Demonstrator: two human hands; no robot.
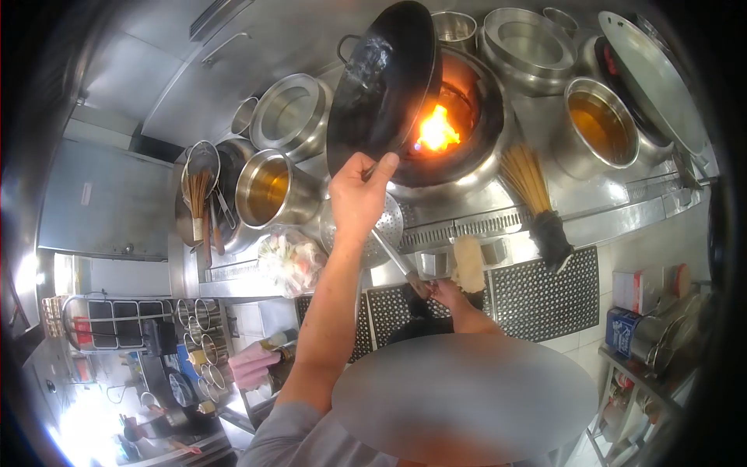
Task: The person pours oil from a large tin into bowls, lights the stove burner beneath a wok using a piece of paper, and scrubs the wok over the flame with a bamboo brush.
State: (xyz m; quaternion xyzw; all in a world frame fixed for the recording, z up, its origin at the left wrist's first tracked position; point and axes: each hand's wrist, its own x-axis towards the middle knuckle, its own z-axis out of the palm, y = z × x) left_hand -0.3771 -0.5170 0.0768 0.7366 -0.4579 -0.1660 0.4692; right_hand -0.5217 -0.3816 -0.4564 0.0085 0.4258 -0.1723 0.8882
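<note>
My left hand (362,191) is closed on the near rim of a black wok (381,86). The wok is tipped up on its side, left of the burner opening, where an orange flame (437,131) burns. Close to my body, my right hand (447,293) is closed around the wooden end of a long metal handle. That handle runs up and left to a round perforated skimmer (393,222) beside my left wrist. Part of the skimmer is hidden behind my left forearm.
Pots of amber liquid stand left (264,188) and right (599,124). A bamboo brush (529,183) lies right of the burner, and a plastic bag (289,263) sits at the counter's front edge. Black perforated mats (545,300) are below. A pale wok (650,78) leans at the right.
</note>
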